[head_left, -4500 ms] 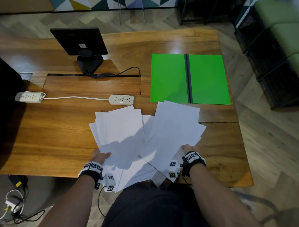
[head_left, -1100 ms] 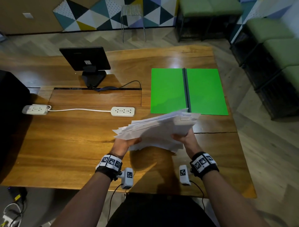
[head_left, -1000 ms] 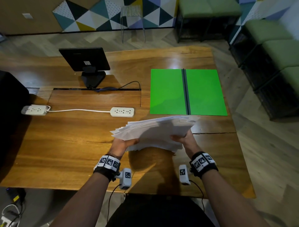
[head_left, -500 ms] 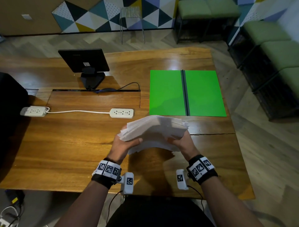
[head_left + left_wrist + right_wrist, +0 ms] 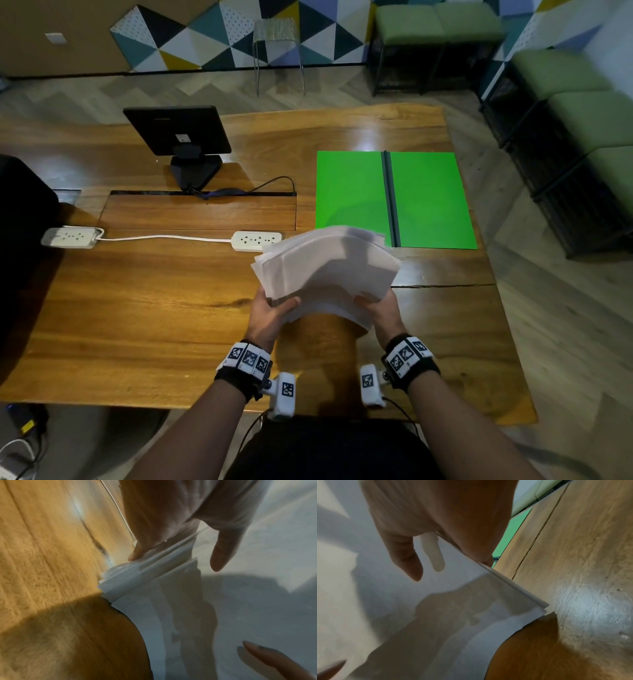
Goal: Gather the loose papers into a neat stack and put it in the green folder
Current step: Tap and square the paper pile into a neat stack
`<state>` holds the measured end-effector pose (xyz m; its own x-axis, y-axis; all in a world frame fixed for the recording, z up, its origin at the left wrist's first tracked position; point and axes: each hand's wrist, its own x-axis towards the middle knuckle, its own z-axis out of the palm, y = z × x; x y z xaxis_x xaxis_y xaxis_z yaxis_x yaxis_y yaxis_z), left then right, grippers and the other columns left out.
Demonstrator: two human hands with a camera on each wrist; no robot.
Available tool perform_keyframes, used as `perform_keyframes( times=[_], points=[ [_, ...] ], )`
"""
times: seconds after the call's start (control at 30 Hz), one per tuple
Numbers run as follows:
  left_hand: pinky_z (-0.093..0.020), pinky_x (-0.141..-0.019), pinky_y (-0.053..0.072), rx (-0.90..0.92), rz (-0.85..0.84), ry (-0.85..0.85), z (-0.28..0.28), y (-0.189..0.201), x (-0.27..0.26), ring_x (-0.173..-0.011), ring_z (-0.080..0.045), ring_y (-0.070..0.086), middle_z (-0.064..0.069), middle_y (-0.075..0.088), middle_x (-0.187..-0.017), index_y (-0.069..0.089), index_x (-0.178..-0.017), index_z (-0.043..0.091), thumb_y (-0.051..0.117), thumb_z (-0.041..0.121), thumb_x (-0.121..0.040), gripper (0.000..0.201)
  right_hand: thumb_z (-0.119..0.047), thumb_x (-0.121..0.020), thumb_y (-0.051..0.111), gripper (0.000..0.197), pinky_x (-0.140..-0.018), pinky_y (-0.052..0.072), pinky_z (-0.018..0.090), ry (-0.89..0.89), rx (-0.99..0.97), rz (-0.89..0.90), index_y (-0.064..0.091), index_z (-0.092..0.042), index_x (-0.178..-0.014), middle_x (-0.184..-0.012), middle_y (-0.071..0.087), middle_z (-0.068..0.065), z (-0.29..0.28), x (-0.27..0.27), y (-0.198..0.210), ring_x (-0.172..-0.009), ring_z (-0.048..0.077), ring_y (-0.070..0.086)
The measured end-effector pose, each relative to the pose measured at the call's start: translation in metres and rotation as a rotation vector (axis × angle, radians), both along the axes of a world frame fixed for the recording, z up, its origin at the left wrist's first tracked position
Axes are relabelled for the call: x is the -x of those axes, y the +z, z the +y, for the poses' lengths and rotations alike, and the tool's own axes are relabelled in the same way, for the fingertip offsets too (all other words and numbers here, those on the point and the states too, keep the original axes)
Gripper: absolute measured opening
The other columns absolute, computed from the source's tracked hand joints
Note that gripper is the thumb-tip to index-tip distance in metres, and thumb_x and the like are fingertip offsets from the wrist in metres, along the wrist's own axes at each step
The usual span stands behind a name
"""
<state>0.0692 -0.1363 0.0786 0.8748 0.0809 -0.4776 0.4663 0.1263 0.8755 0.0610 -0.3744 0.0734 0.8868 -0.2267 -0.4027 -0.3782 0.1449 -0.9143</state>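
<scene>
A stack of white papers (image 5: 327, 270) is held up on edge above the wooden table (image 5: 147, 301), its sheets uneven at the corners. My left hand (image 5: 274, 308) grips the stack's left edge, thumb on the near face and fingers behind. My right hand (image 5: 378, 305) grips the right edge the same way. In the left wrist view the offset sheet edges of the papers (image 5: 150, 569) show under the left hand's thumb (image 5: 221, 553). The right wrist view shows the papers (image 5: 471, 601) pinched by the right hand's thumb (image 5: 406, 558). The green folder (image 5: 428, 202) lies open and flat beyond the stack, at the far right.
A black monitor (image 5: 178, 132) stands at the far left of the table. A white power strip (image 5: 255, 240) lies just left of the papers, and a second strip (image 5: 70, 237) lies near the left edge. Green benches (image 5: 589, 113) stand to the right of the table.
The papers, spread flat on the table 4.5 s ago, are now gathered and lifted between both hands. Over the last second the hands drew closer and tilted the stack more upright.
</scene>
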Motion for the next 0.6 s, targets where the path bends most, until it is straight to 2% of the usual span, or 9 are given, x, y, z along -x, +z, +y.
perform_keyframes(
  times=[0.07,0.13,0.2,0.27,0.37,0.43,0.47,0.53,0.6],
  points=[
    [-0.034,-0.083,0.061,-0.006,-0.012,0.009,-0.001,0.0,0.002,-0.118,-0.037,0.069,-0.015,0.075,-0.12,0.06,-0.136,0.008,0.085,0.016,-0.07,0.071,-0.004,-0.065,0.072,0.049,-0.068,0.056,0.029,-0.003,-0.007,0.033,0.065,0.0,-0.112,-0.094,0.07,0.007,0.002,-0.002,0.0,-0.091,0.026,0.063],
    [-0.027,-0.076,0.062,0.002,-0.037,0.001,-0.001,0.002,0.003,-0.113,-0.03,0.072,-0.004,0.079,-0.11,0.066,-0.127,0.012,0.081,0.004,-0.077,0.053,-0.008,-0.061,0.068,0.051,-0.071,0.053,0.036,-0.012,0.008,0.052,0.065,0.002,-0.111,-0.093,0.069,0.009,0.003,-0.004,0.002,-0.092,0.027,0.063],
    [-0.026,-0.078,0.062,0.009,-0.064,-0.04,-0.005,0.006,0.005,-0.105,-0.017,0.076,0.004,0.083,-0.103,0.07,-0.119,0.02,0.077,-0.003,-0.079,0.047,-0.008,-0.06,0.067,0.053,-0.075,0.054,0.039,-0.013,0.026,0.045,0.065,0.003,-0.112,-0.096,0.07,0.011,0.003,-0.006,0.005,-0.092,0.028,0.064],
    [-0.024,-0.08,0.062,0.016,-0.068,-0.068,-0.01,0.012,0.007,-0.097,-0.007,0.077,0.011,0.084,-0.101,0.071,-0.116,0.022,0.076,0.001,-0.072,0.049,-0.007,-0.061,0.067,0.061,-0.081,0.055,0.045,-0.003,0.043,0.032,0.061,0.004,-0.121,-0.103,0.069,0.014,0.004,-0.008,0.009,-0.095,0.029,0.065],
    [-0.024,-0.082,0.061,-0.013,-0.082,-0.103,-0.01,0.017,0.005,-0.102,-0.007,0.077,0.011,0.083,-0.104,0.069,-0.12,0.021,0.077,-0.001,-0.071,0.055,-0.006,-0.064,0.069,0.06,-0.08,0.057,0.042,0.025,0.046,0.029,0.06,0.001,-0.123,-0.107,0.069,0.015,-0.005,-0.008,0.013,-0.103,0.035,0.065],
    [-0.025,-0.084,0.062,-0.047,-0.093,-0.113,-0.004,0.019,0.002,-0.11,-0.011,0.075,0.009,0.083,-0.104,0.069,-0.121,0.019,0.075,-0.014,-0.078,0.055,0.001,-0.072,0.072,0.05,-0.079,0.056,0.033,0.041,0.059,0.015,0.062,-0.008,-0.12,-0.109,0.069,0.01,-0.016,-0.005,0.02,-0.108,0.035,0.063],
    [-0.026,-0.086,0.064,-0.058,-0.101,-0.105,-0.001,0.02,0.0,-0.113,-0.013,0.074,0.007,0.083,-0.105,0.069,-0.122,0.016,0.073,-0.019,-0.08,0.055,0.007,-0.076,0.071,0.048,-0.082,0.056,0.033,0.048,0.081,-0.003,0.062,-0.016,-0.118,-0.111,0.069,0.008,-0.022,-0.004,0.023,-0.112,0.036,0.062],
    [-0.027,-0.089,0.063,-0.064,-0.119,-0.088,0.002,0.028,-0.002,-0.114,-0.018,0.074,0.002,0.08,-0.113,0.066,-0.13,0.009,0.073,-0.019,-0.081,0.057,0.012,-0.08,0.069,0.053,-0.092,0.055,0.042,0.071,0.12,-0.06,0.061,-0.026,-0.116,-0.115,0.069,0.008,-0.031,-0.002,0.032,-0.117,0.036,0.061],
    [-0.022,-0.082,0.062,-0.039,-0.131,-0.087,-0.002,0.04,-0.001,-0.108,-0.011,0.076,0.0,0.076,-0.116,0.059,-0.136,0.007,0.072,-0.02,-0.082,0.062,0.011,-0.08,0.07,0.057,-0.097,0.053,0.05,0.102,0.121,-0.114,0.058,-0.027,-0.121,-0.12,0.067,0.01,-0.031,0.0,0.042,-0.115,0.03,0.061]
  ],
)
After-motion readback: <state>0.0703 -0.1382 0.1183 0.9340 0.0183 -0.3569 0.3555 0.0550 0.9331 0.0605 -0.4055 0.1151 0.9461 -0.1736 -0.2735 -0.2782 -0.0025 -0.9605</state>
